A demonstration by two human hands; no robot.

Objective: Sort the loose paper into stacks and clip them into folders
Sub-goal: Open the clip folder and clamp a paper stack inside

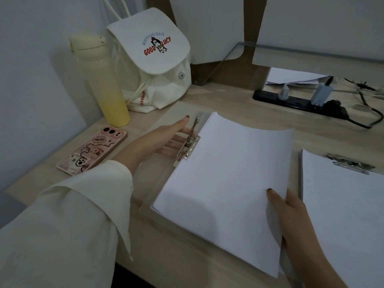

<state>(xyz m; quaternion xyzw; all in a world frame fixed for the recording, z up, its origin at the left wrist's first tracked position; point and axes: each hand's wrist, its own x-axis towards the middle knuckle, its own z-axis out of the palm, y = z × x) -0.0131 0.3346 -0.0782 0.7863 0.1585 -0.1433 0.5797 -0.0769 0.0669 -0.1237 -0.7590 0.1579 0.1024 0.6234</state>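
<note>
A stack of white paper lies on a clear clipboard in the middle of the desk. The clipboard's metal clip is at the stack's left edge, with its lever raised. My left hand rests flat beside the clip, fingers touching its lever. My right hand pinches the stack's right edge, thumb on top. A second clipboard with paper clipped under a metal clip lies at the right.
A phone in a pink cartoon case, a yellow bottle and a white backpack stand at the left by the wall. A black power strip with plugs and cables lies at the back right. More paper sits behind it.
</note>
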